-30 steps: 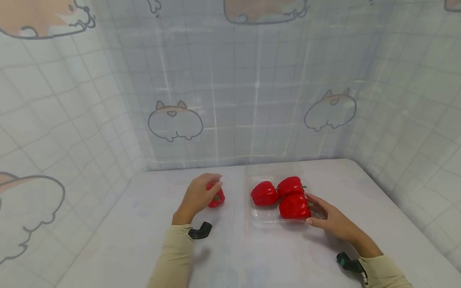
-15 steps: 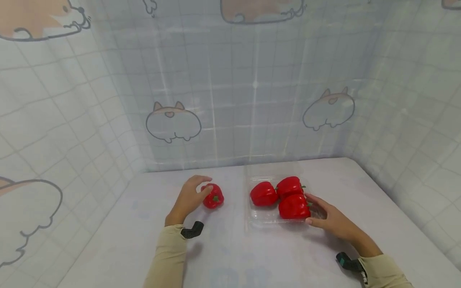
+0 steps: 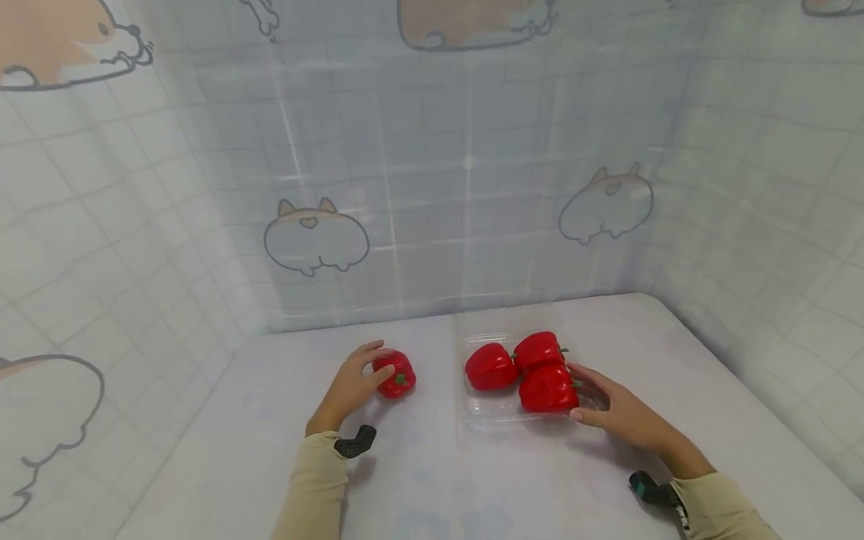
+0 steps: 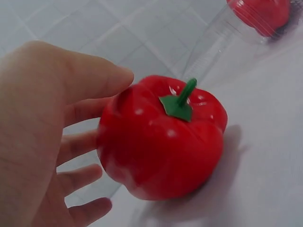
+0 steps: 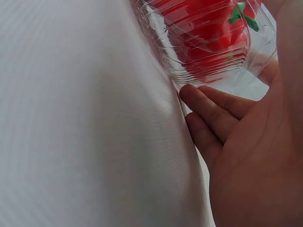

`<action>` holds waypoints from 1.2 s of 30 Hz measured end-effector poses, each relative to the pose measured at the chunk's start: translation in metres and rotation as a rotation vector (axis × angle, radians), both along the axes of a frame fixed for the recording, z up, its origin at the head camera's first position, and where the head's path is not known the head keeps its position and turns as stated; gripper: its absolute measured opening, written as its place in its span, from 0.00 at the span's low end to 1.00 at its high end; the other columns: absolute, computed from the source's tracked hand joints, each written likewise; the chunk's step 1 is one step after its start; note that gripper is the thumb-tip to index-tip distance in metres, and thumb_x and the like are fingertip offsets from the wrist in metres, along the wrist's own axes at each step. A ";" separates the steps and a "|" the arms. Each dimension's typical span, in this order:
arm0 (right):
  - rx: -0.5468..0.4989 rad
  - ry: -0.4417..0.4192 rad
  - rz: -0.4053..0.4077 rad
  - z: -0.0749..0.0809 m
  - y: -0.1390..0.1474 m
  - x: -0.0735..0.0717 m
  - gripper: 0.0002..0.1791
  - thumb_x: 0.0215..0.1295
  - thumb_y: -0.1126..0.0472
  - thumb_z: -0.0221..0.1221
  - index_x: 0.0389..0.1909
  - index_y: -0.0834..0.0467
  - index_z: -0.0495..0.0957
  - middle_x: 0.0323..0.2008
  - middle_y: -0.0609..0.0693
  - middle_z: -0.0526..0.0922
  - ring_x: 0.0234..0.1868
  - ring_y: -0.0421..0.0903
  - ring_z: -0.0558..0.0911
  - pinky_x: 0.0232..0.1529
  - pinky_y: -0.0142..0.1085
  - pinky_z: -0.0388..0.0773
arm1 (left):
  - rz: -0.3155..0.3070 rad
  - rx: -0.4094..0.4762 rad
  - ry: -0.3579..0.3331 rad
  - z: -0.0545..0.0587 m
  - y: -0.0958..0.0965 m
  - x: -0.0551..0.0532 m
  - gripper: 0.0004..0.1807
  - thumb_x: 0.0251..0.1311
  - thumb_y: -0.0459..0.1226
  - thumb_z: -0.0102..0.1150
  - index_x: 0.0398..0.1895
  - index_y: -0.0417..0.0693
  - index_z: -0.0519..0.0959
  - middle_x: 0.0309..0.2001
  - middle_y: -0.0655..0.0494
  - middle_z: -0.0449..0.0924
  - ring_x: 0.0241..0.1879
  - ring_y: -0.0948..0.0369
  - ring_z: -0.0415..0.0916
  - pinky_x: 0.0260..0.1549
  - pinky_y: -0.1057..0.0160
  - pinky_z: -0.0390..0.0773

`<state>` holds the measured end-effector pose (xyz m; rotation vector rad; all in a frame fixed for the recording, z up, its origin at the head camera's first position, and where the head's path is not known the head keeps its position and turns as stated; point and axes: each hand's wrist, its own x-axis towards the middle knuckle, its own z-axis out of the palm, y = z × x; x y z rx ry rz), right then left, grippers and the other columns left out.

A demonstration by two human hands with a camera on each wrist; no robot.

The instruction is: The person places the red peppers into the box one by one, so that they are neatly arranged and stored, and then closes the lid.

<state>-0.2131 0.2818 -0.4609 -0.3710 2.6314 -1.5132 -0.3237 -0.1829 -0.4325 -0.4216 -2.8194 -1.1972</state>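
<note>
Left hand (image 3: 346, 390) farther leftward, fingers (image 4: 79, 144) loosely parted beside ungripped pepper (image 4: 163, 149); little finger (image 4: 91, 211) in left-wrist view only

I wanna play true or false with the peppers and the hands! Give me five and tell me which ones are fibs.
1. Three red peppers are in the clear box. True.
2. The left hand is at the loose pepper. True.
3. Both hands are at the loose pepper. False: the right hand is at the right side of the clear box.
4. The loose pepper has a blue stem. False: its stem is green.
5. Behind the white table there are animal drawings. True.
</note>
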 end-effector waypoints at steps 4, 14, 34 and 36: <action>-0.006 0.006 0.006 0.000 -0.001 0.000 0.49 0.62 0.49 0.68 0.78 0.56 0.54 0.75 0.62 0.58 0.70 0.67 0.65 0.60 0.57 0.73 | -0.004 0.000 -0.023 -0.003 -0.002 0.000 0.24 0.68 0.46 0.61 0.66 0.56 0.76 0.73 0.52 0.64 0.72 0.47 0.58 0.63 0.39 0.68; 0.018 0.009 -0.009 -0.001 -0.001 -0.002 0.49 0.62 0.47 0.68 0.78 0.55 0.54 0.75 0.62 0.58 0.70 0.66 0.65 0.60 0.58 0.72 | -0.017 0.016 -0.074 -0.005 -0.009 -0.001 0.29 0.65 0.45 0.64 0.70 0.58 0.72 0.70 0.51 0.67 0.69 0.49 0.62 0.62 0.44 0.70; 0.024 0.006 -0.004 -0.001 -0.001 -0.002 0.49 0.62 0.47 0.67 0.78 0.54 0.53 0.75 0.62 0.58 0.70 0.67 0.64 0.59 0.59 0.73 | -0.096 0.080 -0.125 -0.013 -0.017 0.002 0.42 0.56 0.36 0.73 0.73 0.60 0.65 0.70 0.54 0.63 0.69 0.51 0.61 0.62 0.45 0.71; 0.022 -0.001 -0.002 -0.002 -0.001 -0.002 0.49 0.61 0.47 0.68 0.78 0.54 0.53 0.75 0.63 0.58 0.70 0.67 0.64 0.59 0.58 0.74 | -0.065 0.095 -0.135 -0.014 -0.017 0.004 0.42 0.55 0.37 0.74 0.73 0.61 0.65 0.70 0.54 0.63 0.68 0.50 0.62 0.61 0.46 0.72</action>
